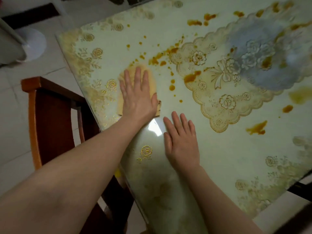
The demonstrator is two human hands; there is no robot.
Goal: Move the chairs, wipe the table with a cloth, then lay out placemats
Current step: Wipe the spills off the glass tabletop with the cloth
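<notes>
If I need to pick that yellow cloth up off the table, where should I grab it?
The cloth lies flat, pressed under the left hand. Its near right corner sticks out past the thumb: probably pinch that with the fingers, coming from the right.

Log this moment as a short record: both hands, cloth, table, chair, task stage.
left hand: flat, fingers straight, pressing the yellow cloth onto the table
right hand: flat on the table, holding nothing
table: glossy floral top, with orange-brown stains scattered beyond the cloth
chair: wooden, beside the table edge near the cloth
stage: wiping; stains not yet cleared
</notes>
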